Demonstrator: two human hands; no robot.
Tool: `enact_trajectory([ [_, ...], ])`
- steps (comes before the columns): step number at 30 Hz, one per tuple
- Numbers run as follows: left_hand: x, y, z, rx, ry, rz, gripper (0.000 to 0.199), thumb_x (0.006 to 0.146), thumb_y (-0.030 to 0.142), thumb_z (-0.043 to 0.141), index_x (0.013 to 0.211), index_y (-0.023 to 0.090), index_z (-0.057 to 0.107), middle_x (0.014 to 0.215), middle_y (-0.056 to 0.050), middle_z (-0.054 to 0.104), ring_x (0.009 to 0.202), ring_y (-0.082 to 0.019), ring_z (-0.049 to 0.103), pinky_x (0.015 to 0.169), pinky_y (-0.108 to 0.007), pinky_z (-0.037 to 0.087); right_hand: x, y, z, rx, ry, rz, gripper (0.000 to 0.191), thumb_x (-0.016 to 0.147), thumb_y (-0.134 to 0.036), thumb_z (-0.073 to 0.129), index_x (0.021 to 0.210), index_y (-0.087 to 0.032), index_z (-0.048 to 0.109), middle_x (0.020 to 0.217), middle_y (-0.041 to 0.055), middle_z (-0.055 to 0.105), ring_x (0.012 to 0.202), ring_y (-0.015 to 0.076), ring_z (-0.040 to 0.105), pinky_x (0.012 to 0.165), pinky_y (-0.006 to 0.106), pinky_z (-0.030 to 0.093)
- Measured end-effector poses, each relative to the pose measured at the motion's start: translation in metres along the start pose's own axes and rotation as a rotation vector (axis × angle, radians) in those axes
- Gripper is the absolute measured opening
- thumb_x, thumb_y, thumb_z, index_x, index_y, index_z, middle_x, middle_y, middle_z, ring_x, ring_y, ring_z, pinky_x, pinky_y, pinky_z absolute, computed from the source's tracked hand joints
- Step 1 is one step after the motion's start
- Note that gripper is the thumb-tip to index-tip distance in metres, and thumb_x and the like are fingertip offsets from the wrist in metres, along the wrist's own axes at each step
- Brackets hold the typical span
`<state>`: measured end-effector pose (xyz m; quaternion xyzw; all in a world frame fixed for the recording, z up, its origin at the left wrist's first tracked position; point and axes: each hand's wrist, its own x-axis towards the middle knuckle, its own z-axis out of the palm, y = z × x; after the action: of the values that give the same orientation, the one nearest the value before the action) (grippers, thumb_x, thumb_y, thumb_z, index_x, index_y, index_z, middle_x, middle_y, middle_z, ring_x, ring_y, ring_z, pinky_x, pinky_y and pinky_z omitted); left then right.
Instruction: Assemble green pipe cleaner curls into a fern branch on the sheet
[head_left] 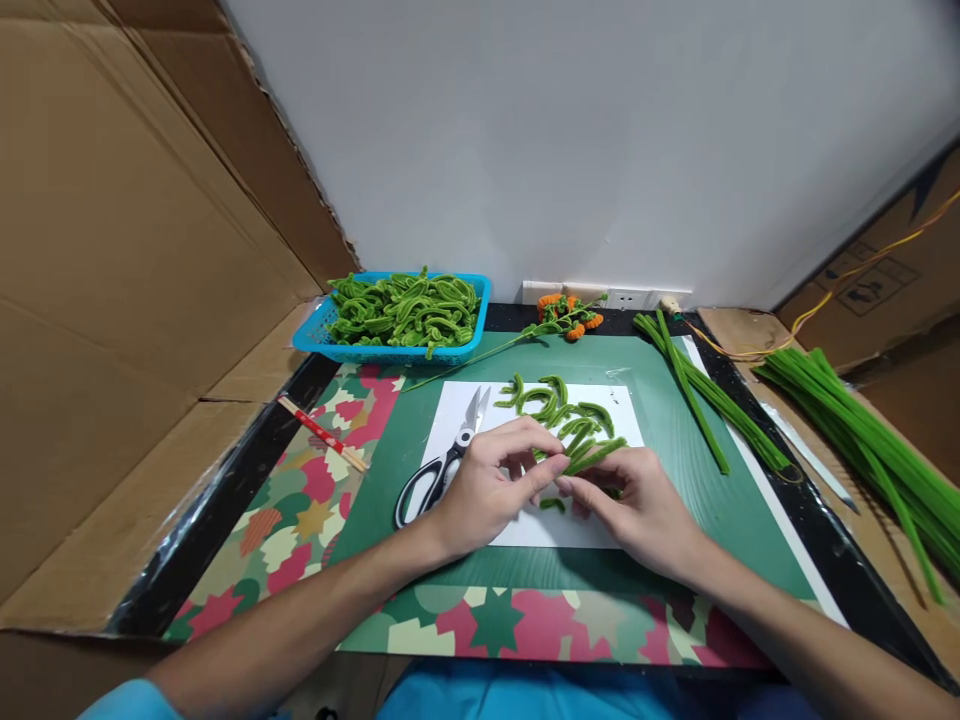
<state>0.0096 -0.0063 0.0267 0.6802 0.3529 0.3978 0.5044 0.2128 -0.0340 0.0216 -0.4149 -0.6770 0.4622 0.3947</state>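
Both hands meet over a white sheet of paper [517, 530], holding a small bundle of green pipe cleaner pieces [595, 456] between them. My left hand [491, 480] pinches its lower end with thumb and fingers. From the other side my right hand [634, 505] grips the bundle, thumb close to the left thumb; some fingers are hidden. Short curled pipe cleaner pieces [555, 390] lie on the paper just beyond my hands. Scissors [450, 462] with black handles lie beside my left hand, blades slightly apart and pointing away.
A blue basket [390, 354] heaped with green curled pieces stands at the back left. An orange-flowered stem [574, 318] lies behind the paper. Long green pipe cleaners [720, 400] lie at right, with another bunch [862, 430] farther out. Chopsticks [322, 432] lie left; cardboard [135, 250] walls that side.
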Motion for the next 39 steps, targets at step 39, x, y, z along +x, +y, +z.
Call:
enact_trajectory([
  [39, -0.002, 0.005, 0.009, -0.300, -0.030, -0.262, 0.034, 0.100, 0.048, 0.069, 0.110, 0.019, 0.054, 0.076, 0.002, 0.068, 0.040, -0.004, 0.048, 0.038, -0.016, 0.035, 0.007, 0.004, -0.013, 0.540, 0.190, 0.065, 0.026, 0.085, -0.031, 0.089, 0.107, -0.022, 0.079, 0.095, 0.0076, 0.083, 0.074, 0.0223, 0.082, 0.060, 0.030, 0.070],
])
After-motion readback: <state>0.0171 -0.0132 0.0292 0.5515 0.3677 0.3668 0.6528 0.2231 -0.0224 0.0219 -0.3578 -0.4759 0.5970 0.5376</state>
